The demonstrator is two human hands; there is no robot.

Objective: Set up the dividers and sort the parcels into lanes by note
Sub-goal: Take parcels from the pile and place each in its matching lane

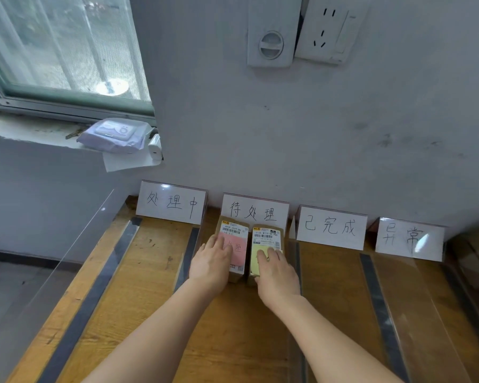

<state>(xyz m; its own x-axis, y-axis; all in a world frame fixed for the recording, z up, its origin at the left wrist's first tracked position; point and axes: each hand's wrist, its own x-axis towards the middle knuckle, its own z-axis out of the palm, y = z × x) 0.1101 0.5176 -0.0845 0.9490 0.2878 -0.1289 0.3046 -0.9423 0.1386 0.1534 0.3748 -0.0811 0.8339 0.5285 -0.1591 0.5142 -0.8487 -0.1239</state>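
Two small brown parcels lie side by side, almost touching, under the person's hands on the wooden table (150, 275). The left hand (213, 264) rests flat on the pink-note parcel (234, 230), fingers straight and spread over the near half of its pink note (240, 251), gripping nothing. The right hand (277, 272) lies on the yellow-note parcel (266, 235), its fingers loosely extended across the yellow note (256, 251); whether the thumb hooks round the parcel's edge cannot be told.

Just outside the left hand stands a clear divider (187, 252) on a dark tape strip, and just outside the right hand stands a second clear divider (297, 261), so both parcels sit in one lane between them. Directly beyond the fingertips, against the wall, leans the 待处理 sign (253, 214). Beyond and left of the left hand is the 处理中 sign (172, 201). Right of the right hand are the 已完成 sign (329, 228) and, farther out, the 异常 sign (407, 239).
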